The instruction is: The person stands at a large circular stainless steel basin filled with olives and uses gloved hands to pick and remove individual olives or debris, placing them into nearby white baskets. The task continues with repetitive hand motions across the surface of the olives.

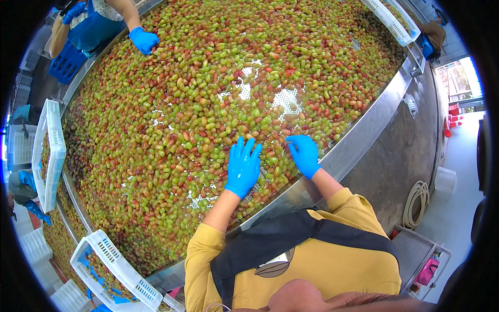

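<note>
Red and green grapes (175,117) lie loose in a wide layer on a white perforated surface (287,100), which shows through in several gaps. My left hand (243,167), in a blue glove, rests palm down on the grapes with its fingers spread and pointing away from me. To its right, near the metal rim (362,134), my right hand (303,154) wears a blue glove too. Its fingers are bent and point left over the grapes; whether they hold one, I cannot tell.
Across the table a co-worker's blue-gloved hand (144,40) touches the grapes. White plastic crates (50,156) with grapes stand at the left rim and lower left, another (393,23) at the upper right. A coiled hose (416,204) and a wire-mesh cart (411,249) are at the right.
</note>
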Demonstrator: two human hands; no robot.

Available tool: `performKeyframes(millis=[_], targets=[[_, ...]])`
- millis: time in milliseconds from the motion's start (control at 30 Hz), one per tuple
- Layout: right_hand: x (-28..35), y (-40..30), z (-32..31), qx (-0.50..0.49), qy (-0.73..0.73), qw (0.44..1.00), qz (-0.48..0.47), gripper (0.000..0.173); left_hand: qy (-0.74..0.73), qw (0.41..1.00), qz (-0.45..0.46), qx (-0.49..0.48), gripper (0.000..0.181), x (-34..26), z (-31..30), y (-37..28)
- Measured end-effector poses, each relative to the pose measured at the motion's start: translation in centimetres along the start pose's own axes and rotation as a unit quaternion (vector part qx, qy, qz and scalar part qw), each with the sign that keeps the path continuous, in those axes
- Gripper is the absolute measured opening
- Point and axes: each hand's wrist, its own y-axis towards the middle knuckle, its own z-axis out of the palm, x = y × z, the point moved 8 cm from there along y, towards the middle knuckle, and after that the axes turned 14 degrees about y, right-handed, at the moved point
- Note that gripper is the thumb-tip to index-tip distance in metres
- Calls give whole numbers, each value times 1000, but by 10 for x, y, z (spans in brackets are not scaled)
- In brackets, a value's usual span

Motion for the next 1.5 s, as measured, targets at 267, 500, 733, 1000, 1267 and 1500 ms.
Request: performKeyframes(millis=[267, 500, 733, 1000, 1267, 1500], targets=[[-11, 9, 22, 169, -209, 961, 61, 17, 60, 997, -55, 6, 53, 30, 12, 29], [3, 12, -7, 142, -21, 990, 5, 15, 218, 938, -271, -14, 36, 116, -25, -22], [-20, -8, -7, 122, 212, 946, 214, 17, 161, 899, -403, 65, 59, 151, -55, -75], [18, 13, 16, 183, -89, 979, 2, 7, 90, 963, -253, 24, 61, 73, -36, -18], [15, 5, -1, 226, 100, 969, 26, 13, 149, 945, -285, 64, 63, 97, -22, 9], [-9, 10, -21, 232, 297, 902, 211, 13, 25, 981, -192, -30, 20, 76, -29, -2]])
